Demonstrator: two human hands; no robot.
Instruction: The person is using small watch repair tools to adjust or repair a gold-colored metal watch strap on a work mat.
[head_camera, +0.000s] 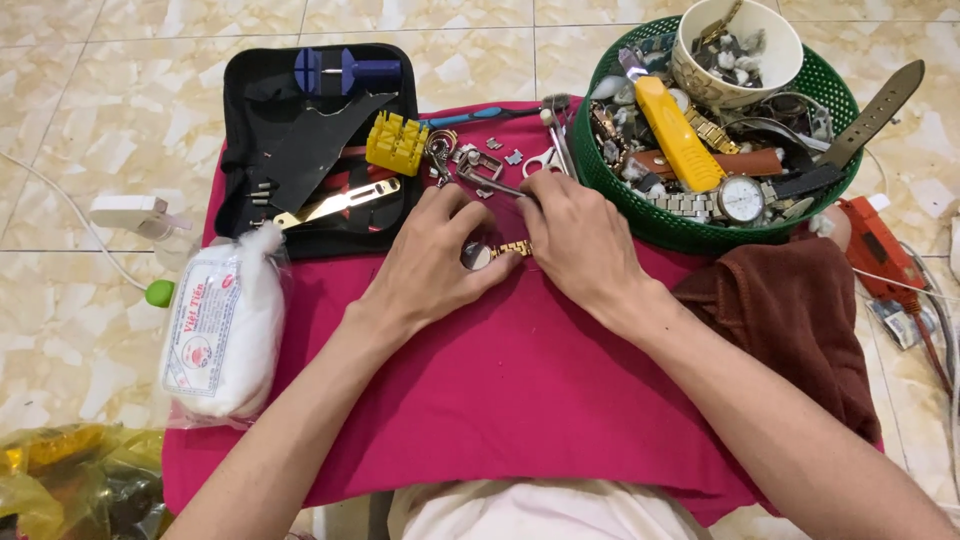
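My left hand (432, 258) and my right hand (580, 245) meet over a magenta cloth (520, 390). Between them lies a small wristwatch (478, 256) with a gold metal link band (512, 248). My left fingers pinch the watch case and band. My right hand presses down on the band's other end and grips a thin metal tool (495, 183) whose shaft points up and left. Most of the watch is hidden under my fingers.
A black tool case (320, 150) with a blue tool and a yellow block (396, 143) lies at the back left. A green basket (720, 225) of watches, straps and a white bowl stands at the back right. A white bag (222, 330) sits left, a brown cloth (790, 310) right.
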